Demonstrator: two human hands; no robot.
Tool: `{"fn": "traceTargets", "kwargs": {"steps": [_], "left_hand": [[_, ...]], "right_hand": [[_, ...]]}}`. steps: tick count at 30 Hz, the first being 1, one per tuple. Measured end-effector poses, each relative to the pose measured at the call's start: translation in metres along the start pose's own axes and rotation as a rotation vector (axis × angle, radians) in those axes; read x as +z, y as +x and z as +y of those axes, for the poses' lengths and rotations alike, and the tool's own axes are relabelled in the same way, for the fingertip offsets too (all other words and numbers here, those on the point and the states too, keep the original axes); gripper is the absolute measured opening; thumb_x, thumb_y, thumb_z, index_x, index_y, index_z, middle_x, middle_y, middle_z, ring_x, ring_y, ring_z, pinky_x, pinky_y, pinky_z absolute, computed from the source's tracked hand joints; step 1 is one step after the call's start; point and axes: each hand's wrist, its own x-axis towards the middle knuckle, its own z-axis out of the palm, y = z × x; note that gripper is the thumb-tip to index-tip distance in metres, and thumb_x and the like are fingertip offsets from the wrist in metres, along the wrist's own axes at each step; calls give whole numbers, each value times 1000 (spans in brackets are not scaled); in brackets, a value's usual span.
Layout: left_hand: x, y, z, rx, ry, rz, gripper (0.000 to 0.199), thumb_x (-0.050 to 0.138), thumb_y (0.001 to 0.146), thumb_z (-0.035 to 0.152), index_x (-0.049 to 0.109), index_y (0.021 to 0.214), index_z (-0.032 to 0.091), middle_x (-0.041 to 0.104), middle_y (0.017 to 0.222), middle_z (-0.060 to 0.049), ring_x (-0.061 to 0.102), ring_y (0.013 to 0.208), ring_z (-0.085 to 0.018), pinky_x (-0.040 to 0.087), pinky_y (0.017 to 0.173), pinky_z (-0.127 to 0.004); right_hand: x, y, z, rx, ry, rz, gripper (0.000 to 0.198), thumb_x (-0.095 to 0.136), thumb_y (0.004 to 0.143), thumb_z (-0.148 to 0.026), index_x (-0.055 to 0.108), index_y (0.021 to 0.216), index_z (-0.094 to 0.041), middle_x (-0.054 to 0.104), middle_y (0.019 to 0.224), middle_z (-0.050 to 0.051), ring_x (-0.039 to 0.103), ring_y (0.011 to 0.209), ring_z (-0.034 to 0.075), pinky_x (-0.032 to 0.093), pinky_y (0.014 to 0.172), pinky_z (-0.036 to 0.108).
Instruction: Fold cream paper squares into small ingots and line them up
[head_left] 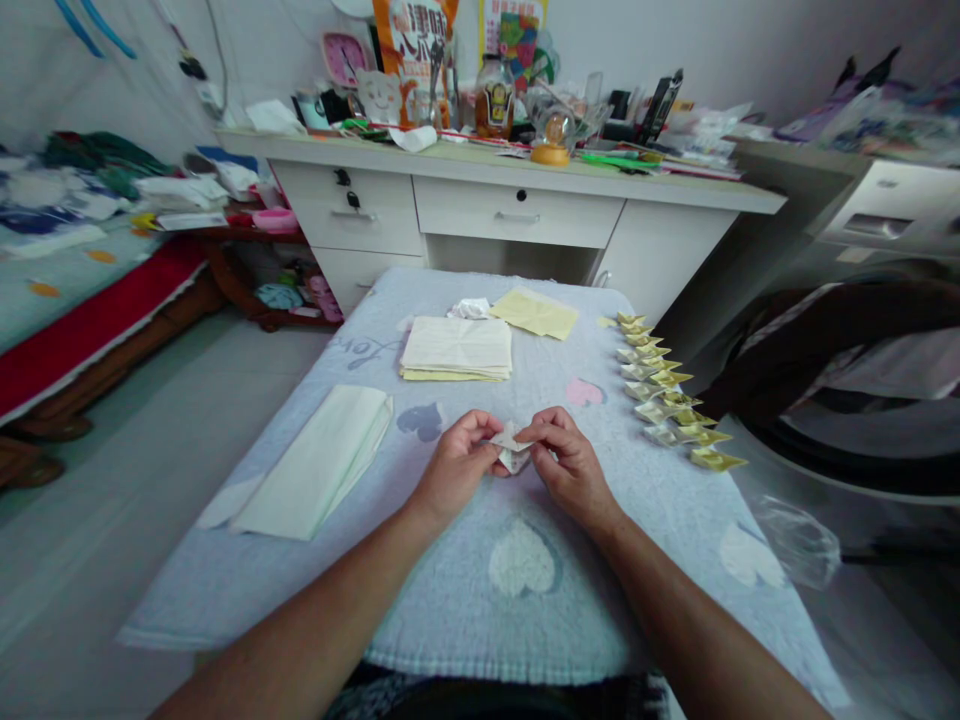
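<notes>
A small piece of folded paper (514, 458), whitish with pointed corners, is held between both hands above the cloth. My left hand (463, 458) pinches its left side with thumb and fingers. On its right side my right hand (566, 462) grips it, the index finger lying over the top edge. Beyond the hands lies a stack of paper sheets (456, 345), white on top with yellow beneath. Yellow sheets (534, 312) rest to the right of that stack. Along the table's right side stand rows of folded paper boats (660, 378), yellow and whitish.
The table wears a light blue cloth (442, 600) with heart patterns. A long folded white paper (319, 465) lies at left, and a crumpled white paper (469, 308) at the back. Behind stands a cluttered white desk (517, 215); a washing machine (885, 215) stands at right, a bed (90, 300) at left.
</notes>
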Motion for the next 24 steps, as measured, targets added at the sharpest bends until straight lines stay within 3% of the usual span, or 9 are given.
{"fn": "traceTargets", "kwargs": {"steps": [4,7,12,17,20,24], "left_hand": [[-2,-2,0,42,-45,-63,19,60,72,14,56,90,17,63,77,1,60,66,-11,49,65,-24],[-4,-1,-3,55,-53,-107,16,61,78,21,57,92,16,64,79,0,61,69,-12,49,69,-25],[-6,4,-11,106,37,-24,24,71,75,24,51,87,18,64,78,1,61,68,-11,47,64,-21],[-6,3,-11,139,143,-7,33,70,76,21,52,103,19,68,89,-2,65,79,-14,49,72,-24],[-5,2,-9,144,166,21,34,71,74,23,55,104,18,68,91,-4,65,83,-15,49,73,-24],[-4,2,-8,94,83,-23,31,71,75,29,61,102,16,68,90,-4,63,80,-14,48,71,-23]], "right_hand": [[-3,0,-5,12,1,-2,34,49,77,-4,70,92,-25,50,91,2,52,86,15,43,74,29],[-5,0,-9,32,-2,-17,28,50,77,-7,70,89,-23,50,92,3,52,88,16,43,76,30],[-1,0,-9,142,51,-14,6,59,82,-21,61,88,-21,51,87,1,51,78,14,42,68,27],[0,0,-2,344,180,-61,20,63,83,-37,54,89,-20,52,74,-2,48,64,12,40,59,25],[0,0,0,383,196,-121,28,63,84,-45,56,79,-18,53,67,-2,49,61,12,39,56,24],[0,1,-2,364,239,-73,29,65,82,-46,56,76,-19,51,61,-4,46,55,10,36,52,23]]}}
